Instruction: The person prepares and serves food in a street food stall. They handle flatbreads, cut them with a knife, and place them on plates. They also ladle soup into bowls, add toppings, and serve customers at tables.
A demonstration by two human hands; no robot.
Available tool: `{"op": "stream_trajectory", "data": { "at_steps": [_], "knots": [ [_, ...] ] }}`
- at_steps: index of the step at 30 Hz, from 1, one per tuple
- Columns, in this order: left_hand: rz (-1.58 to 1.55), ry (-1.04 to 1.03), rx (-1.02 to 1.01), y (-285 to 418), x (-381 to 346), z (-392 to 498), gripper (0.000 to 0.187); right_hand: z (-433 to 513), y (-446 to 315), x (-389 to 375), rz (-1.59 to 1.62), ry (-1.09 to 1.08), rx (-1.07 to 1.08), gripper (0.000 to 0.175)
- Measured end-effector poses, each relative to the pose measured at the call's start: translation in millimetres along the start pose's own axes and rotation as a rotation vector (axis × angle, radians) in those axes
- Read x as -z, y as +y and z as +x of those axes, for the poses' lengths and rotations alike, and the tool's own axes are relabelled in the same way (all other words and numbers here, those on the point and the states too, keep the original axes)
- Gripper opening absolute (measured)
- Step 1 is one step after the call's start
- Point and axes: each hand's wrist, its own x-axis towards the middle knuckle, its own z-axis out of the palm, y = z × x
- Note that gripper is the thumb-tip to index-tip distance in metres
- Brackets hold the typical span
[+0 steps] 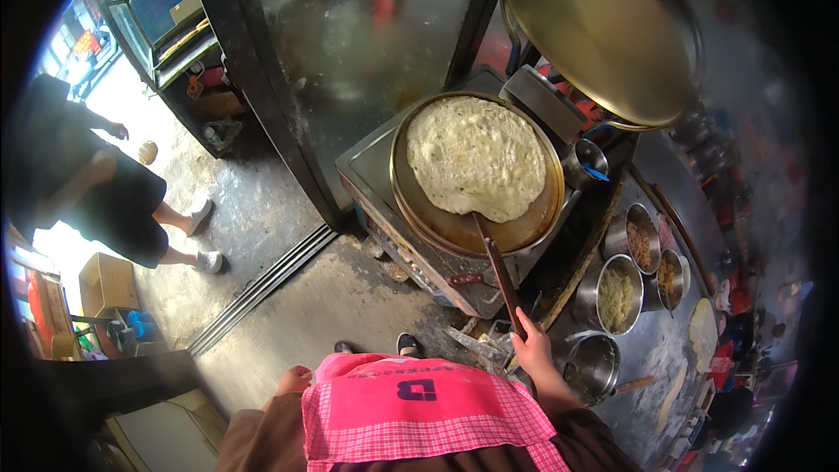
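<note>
My right hand grips the long wooden handle of a spatula. Its far end meets the near edge of a large round flatbread, pale with green flecks; the blade itself is hidden. The flatbread lies in a round, oiled griddle pan, off-centre towards the far left, leaving brown pan surface bare at the near right. Behind it, the round metal lid stands raised. Near my waist, beside the pink apron, my left hand is curled with nothing visible in it.
On the right, metal pots of fillings stand by a floured worktop bearing rolled dough. A metal cup adjoins the griddle. Glass rises behind it. A person stands left beyond a floor track.
</note>
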Motion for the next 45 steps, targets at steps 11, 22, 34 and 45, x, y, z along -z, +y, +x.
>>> {"op": "stream_trajectory", "data": {
  "at_steps": [11,22,34,45],
  "knots": [
    [0.317,-0.091,-0.291,43.1,119.3,162.1,0.027,14.8,-75.0,-124.9,0.697,-0.231,-0.566,0.035],
    [-0.078,-0.088,0.010,37.3,221.8,220.8,0.017,166.0,-138.6,-188.2,0.818,0.039,-0.707,0.015],
    [0.149,-0.289,-0.320,92.0,185.0,192.5,0.021,179.8,-126.5,-194.0,1.041,0.042,-0.554,0.010],
    [0.032,-0.348,-0.228,111.5,155.9,175.9,0.020,186.3,-112.6,-115.1,0.550,0.072,-0.524,0.021]
  ]
}}
